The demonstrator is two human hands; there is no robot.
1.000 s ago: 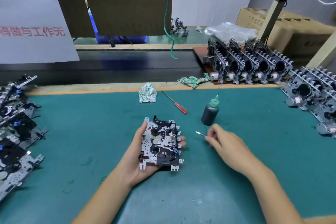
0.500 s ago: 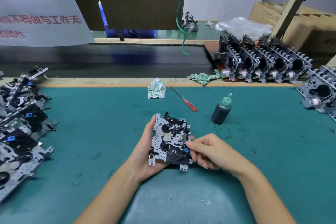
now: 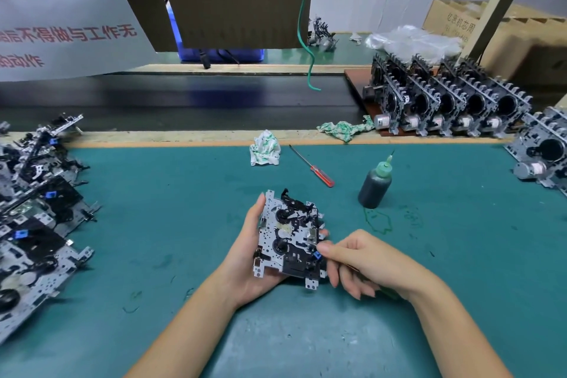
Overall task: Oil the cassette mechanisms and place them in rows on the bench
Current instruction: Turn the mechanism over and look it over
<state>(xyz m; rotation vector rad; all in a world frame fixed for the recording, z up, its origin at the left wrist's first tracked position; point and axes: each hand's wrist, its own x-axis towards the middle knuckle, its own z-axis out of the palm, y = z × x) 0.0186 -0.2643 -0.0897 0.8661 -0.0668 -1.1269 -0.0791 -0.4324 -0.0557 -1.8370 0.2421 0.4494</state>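
Teal matting covers the bench (image 3: 159,224), and nearest the camera two bare forearms reach in over it. The left hand (image 3: 245,258) cradles a cassette mechanism (image 3: 290,238) from beneath, thumb along its left edge and fingertips curled up past its right edge, so the metal chassis sits tilted face-up just above the mat. The right hand (image 3: 359,258) meets the mechanism's lower right side: thumb and forefinger are pinched together at a small blue part there, gripping a thin applicator stick (image 3: 352,268) of which only a sliver shows below the fingers; the other fingers hang loosely curled.

Just beyond the right hand stands a dark oil bottle (image 3: 375,187) with a green needle nozzle, green smears on the mat beside its base. Further back lie a red-handled screwdriver (image 3: 313,167) and a crumpled white-and-green rag (image 3: 265,148); a second rag (image 3: 343,128) sits on the wooden edge strip.

At the left, finished mechanisms (image 3: 40,224) lie flat in overlapping rows. At the far right, more mechanisms (image 3: 445,101) stand on edge, packed side by side, with cardboard boxes (image 3: 521,40) behind.
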